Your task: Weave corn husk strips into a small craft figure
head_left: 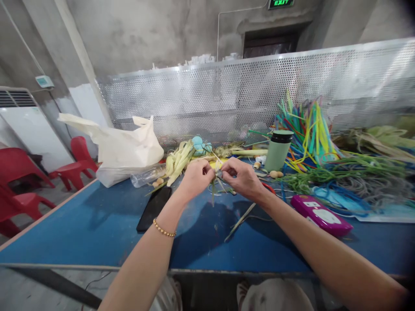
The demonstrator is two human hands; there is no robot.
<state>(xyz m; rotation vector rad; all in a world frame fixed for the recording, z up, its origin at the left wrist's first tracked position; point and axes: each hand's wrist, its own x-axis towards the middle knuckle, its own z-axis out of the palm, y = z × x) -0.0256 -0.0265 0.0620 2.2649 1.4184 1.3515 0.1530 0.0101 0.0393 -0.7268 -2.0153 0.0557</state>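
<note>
Both hands are raised above the middle of the blue table [97, 224], close together. My left hand [198, 173], with a gold bead bracelet at the wrist, is closed in a pinch on a small bundle of pale husk strips [218, 172]. My right hand [241, 175] pinches the same bundle from the other side, fingertips almost meeting the left ones. Thin ends stick out above and below the fingers; the bundle's middle is partly hidden. Beneath the hands lies a loose dry strip [240, 222]. Pale yellow-green husks [179, 160] are heaped just beyond my left hand.
A black phone [154, 209], clear plastic bottle [147, 176] and white plastic bag [129, 144] stand to the left. To the right are a green tumbler [278, 152], purple case [320, 214], green cords [343, 172] and colourful strips [311, 134]. A perforated metal panel [201, 103] runs behind.
</note>
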